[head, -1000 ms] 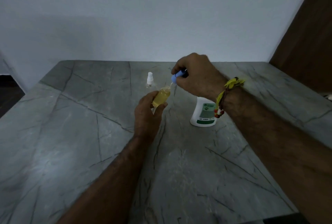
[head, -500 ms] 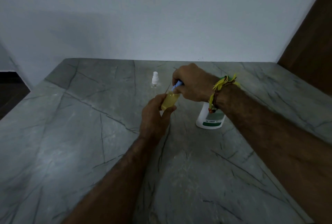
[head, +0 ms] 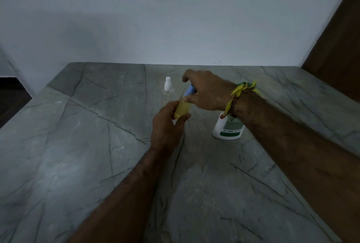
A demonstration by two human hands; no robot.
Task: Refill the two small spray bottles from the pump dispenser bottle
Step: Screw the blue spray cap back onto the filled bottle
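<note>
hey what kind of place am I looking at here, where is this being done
Probably a room in a home: a grey veined stone table against a plain white wall, with a wooden door or panel at right. Nothing marks it as a workshop.

Grey worktop [head: 78, 145] with dark veins; yellow liquid in the held bottle [head: 182, 110], blue cap [head: 190, 89]; white sprayer [head: 168, 83]; white-and-green dispenser [head: 228, 130]; yellow wrist thread [head: 240, 90].

- A grey veined stone table [head: 81, 145] fills the lower view.
- A plain pale wall [head: 155, 18] rises behind it.
- A brown wooden panel [head: 339, 47] stands at right.
- Light is dim.
</note>
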